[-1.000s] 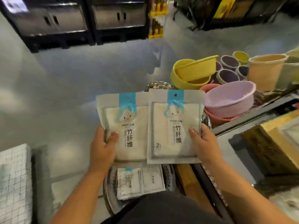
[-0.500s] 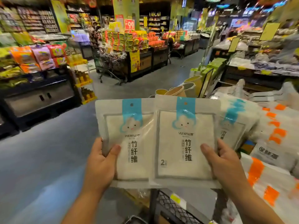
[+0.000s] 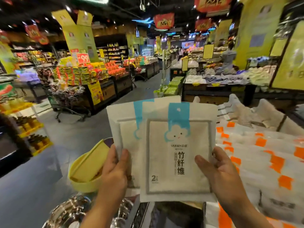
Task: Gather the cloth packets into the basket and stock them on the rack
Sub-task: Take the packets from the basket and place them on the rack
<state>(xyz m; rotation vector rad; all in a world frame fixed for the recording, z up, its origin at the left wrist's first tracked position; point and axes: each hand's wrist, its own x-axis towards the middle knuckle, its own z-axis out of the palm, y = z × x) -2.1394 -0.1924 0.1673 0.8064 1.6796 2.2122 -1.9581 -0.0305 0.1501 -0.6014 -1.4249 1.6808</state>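
Observation:
Two white cloth packets with blue cloud headers are held up in front of me. The front packet point(image 3: 178, 155) overlaps most of the rear packet point(image 3: 125, 129). My left hand point(image 3: 115, 168) pinches the rear packet's lower left edge, thumb on its face. My right hand point(image 3: 218, 171) grips the front packet's right edge, thumb across its face. A dark wire rack point(image 3: 171, 213) shows just below the packets. No basket can be made out with certainty.
White packs with orange marks point(image 3: 256, 162) are piled on the display at my right. Yellow plastic basins point(image 3: 87, 170) and shiny steel bowls point(image 3: 72, 211) lie at lower left. A grey aisle floor point(image 3: 74, 137) runs ahead between stocked shelves; people stand far off.
My view has lifted from the floor to the shop aisle. The two packets, side by side before, have slid together, and the right one now covers most of the left.

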